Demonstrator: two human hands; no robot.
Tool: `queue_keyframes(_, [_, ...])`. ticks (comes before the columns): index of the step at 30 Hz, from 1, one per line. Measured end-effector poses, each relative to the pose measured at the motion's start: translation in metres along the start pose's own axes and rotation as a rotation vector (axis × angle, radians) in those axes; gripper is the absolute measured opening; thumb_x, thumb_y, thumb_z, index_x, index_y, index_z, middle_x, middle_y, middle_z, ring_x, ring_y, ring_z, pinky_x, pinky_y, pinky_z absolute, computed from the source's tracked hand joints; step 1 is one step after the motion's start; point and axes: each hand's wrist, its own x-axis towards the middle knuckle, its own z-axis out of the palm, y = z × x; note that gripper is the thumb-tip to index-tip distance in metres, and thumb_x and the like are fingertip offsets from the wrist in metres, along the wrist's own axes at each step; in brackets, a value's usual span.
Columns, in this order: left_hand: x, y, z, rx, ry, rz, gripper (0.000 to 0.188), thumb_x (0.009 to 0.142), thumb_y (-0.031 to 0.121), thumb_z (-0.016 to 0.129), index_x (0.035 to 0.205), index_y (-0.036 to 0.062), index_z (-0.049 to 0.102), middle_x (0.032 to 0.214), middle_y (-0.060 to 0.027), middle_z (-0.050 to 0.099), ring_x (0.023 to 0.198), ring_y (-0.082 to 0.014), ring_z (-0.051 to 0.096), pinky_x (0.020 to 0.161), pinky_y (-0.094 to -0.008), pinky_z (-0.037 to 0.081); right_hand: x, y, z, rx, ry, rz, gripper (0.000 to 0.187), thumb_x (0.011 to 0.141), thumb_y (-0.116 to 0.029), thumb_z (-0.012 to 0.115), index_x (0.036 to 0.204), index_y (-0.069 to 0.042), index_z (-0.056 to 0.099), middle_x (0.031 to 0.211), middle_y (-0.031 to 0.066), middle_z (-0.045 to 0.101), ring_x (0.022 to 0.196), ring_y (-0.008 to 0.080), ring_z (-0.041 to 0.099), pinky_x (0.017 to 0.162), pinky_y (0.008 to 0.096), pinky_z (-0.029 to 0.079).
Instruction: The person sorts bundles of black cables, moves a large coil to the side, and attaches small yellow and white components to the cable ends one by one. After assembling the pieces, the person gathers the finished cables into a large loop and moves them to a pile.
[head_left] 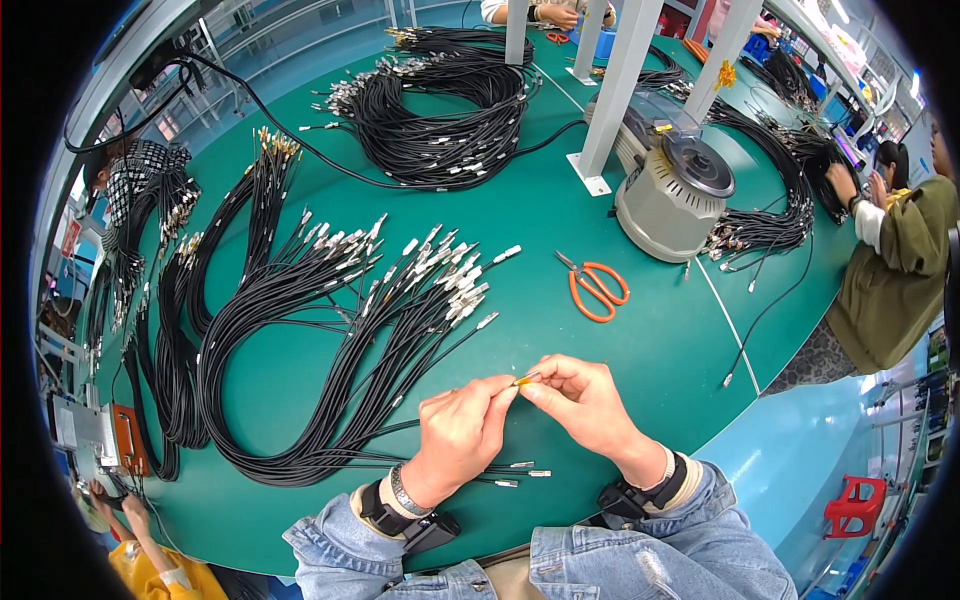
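My left hand [460, 430] and my right hand [580, 402] meet fingertip to fingertip above the green table, both closed in a pinch. Between them shows a small amber-gold piece [525, 380], too small to tell whether it is tape or a metal cable end. A black cable runs up to my left hand from the left and seems to pass into its grip; the fingers hide that stretch. Just left of my hands spreads a looped bundle of black cables [225, 400] with white-labelled ends. Several labelled cable ends [507, 483] lie below my left wrist.
Orange-handled cutters [598, 290] lie beyond my right hand. Behind them stand a round beige tape dispenser [668, 200] and a grey post [620, 90]. Coiled black cables [440, 150] rest at the back. Another person in an olive sleeve [900, 270] works at the right; a red stool [855, 507] stands below.
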Motion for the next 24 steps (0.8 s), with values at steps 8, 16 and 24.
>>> queue_keyframes(8, [0.0006, 0.0019, -0.0006, -0.024, -0.033, -0.038, 0.003, 0.086, 0.001, 0.064, 0.087, 0.0015, 0.060, 0.061, -0.0062, 0.062, 0.047, -0.0168, 0.060, 0.044, -0.0271, 0.044, 0.0004, 0.0003, -0.0008, -0.016, -0.005, 0.004, 0.015, 0.091, -0.013, 0.064, 0.097, 0.001, 0.065, 0.087, 0.0012, 0.066, 0.078, 0.0052, 0.058, 0.066, 0.0216, 0.046])
queue_keyframes(16, [0.0017, 0.0038, -0.0023, -0.021, -0.044, -0.044, 0.003, 0.088, 0.001, 0.063, 0.088, 0.0017, 0.060, 0.058, -0.0055, 0.059, 0.046, -0.0156, 0.058, 0.043, -0.0266, 0.043, -0.0007, -0.0010, -0.0006, -0.072, -0.003, -0.032, 0.015, 0.091, -0.013, 0.064, 0.096, 0.001, 0.065, 0.084, -0.0001, 0.064, 0.074, 0.0046, 0.056, 0.063, 0.0216, 0.044])
queue_keyframes(24, [0.0008, 0.0078, -0.0070, -0.186, -0.134, -0.251, 0.005, 0.092, 0.004, 0.059, 0.088, 0.0011, 0.059, 0.055, -0.0030, 0.055, 0.045, -0.0108, 0.053, 0.042, -0.0244, 0.039, -0.0005, 0.0007, 0.0004, -0.088, 0.007, -0.074, 0.014, 0.090, -0.012, 0.065, 0.095, 0.001, 0.065, 0.082, 0.0011, 0.063, 0.072, 0.0060, 0.055, 0.062, 0.0231, 0.044])
